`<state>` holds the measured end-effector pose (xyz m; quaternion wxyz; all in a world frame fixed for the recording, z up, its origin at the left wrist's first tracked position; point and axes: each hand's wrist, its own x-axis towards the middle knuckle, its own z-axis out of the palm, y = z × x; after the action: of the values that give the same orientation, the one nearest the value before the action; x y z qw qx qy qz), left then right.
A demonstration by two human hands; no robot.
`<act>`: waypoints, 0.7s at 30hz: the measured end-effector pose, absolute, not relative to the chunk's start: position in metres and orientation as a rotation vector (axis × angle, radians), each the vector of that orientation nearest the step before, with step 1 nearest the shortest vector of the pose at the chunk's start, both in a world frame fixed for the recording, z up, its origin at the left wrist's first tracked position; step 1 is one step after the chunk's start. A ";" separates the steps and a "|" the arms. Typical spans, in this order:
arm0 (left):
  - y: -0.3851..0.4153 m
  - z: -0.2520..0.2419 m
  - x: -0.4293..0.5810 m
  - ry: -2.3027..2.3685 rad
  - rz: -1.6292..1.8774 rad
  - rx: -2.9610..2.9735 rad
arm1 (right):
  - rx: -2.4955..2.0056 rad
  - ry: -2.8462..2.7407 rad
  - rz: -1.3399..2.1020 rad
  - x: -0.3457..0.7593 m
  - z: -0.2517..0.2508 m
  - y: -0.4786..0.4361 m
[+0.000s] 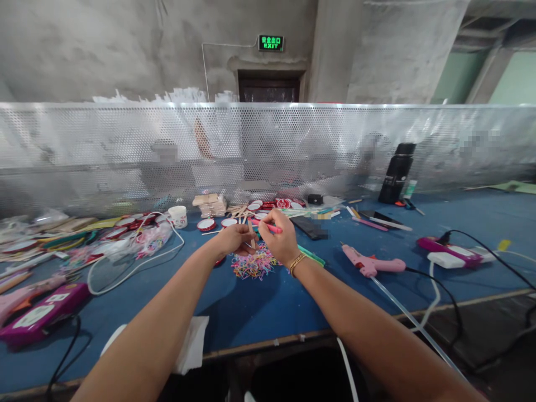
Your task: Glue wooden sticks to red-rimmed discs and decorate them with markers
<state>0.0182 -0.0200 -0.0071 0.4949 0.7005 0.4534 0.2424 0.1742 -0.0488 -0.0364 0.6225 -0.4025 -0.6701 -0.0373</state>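
Note:
My left hand (237,240) pinches a flat wooden craft stick (252,231), which stands roughly upright between the fingers. Close beside it, my right hand (280,237) is closed around a pink pen (273,228), its tip end near the stick. Whether the pen touches the stick I cannot tell. Below both hands lies a loose pile of small multicoloured bands (255,266) on the blue table (268,312). Behind the hands are round red-rimmed lids (206,224) and more wooden sticks.
To the right lies a pink glue gun (372,263) with its cord, near a purple power strip (456,252). A black bottle (397,173) stands by the perforated metal screen (293,145). On the left are a paper cup (178,216), a white cable and another purple device (46,312).

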 end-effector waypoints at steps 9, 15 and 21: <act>-0.024 -0.004 0.020 1.083 0.569 1.718 | -0.901 -1.551 -0.086 0.173 -0.039 -0.047; -0.022 -0.005 0.019 1.067 0.580 1.710 | -0.919 -1.542 -0.092 0.174 -0.038 -0.047; -0.019 -0.007 0.018 1.086 0.595 1.699 | -0.930 -1.528 -0.107 0.175 -0.037 -0.048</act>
<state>0.0184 -0.0190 -0.0069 0.4964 0.7015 0.4484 0.2457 0.1748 -0.0476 -0.0374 0.6249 -0.4051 -0.6657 -0.0467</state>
